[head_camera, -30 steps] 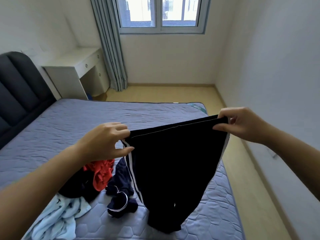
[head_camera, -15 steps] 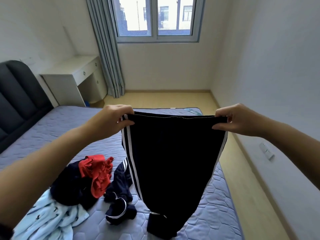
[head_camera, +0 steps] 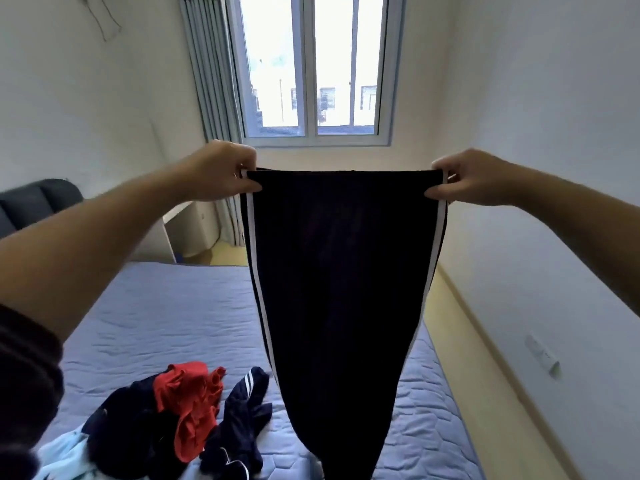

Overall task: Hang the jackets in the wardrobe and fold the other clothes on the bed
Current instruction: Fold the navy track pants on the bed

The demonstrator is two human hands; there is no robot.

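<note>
Since a second ago both hands have raised the black trousers [head_camera: 343, 289] higher. The left hand [head_camera: 225, 173] and right hand [head_camera: 465, 178] pinch the waistband corners, legs hanging above the bed [head_camera: 173, 323]. A loose pinch could let one corner drop, spoiling the fold.
</note>
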